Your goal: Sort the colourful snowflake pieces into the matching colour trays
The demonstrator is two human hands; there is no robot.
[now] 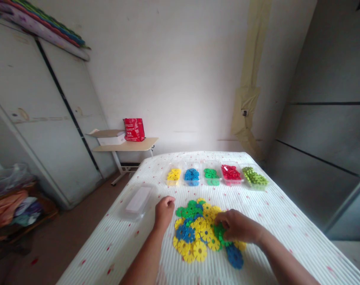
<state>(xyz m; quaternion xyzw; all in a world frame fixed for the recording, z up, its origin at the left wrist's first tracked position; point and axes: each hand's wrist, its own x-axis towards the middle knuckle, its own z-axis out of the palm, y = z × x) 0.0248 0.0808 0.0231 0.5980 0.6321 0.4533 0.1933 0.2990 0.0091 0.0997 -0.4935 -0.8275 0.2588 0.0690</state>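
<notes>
A loose pile of notched, flower-shaped plastic discs lies on the table, with yellow discs (200, 251), green discs (192, 206) and blue discs (185, 232) mixed together. My right hand (236, 226) reaches into the right side of the pile, its fingers bent around a green disc (219, 232). Just below that hand is a larger blue disc (235, 256). My left hand (164, 211) rests left of the pile with its fingers curled together; whatever may be inside them is hidden.
Along the back stand clear boxes of yellow pieces (174, 175), blue pieces (192, 175), green pieces (212, 175), red pieces (231, 172) and light green pieces (254, 177). A clear plastic container (138, 201) lies at left. Beyond, a side table (144, 144) bears a red bag (134, 130).
</notes>
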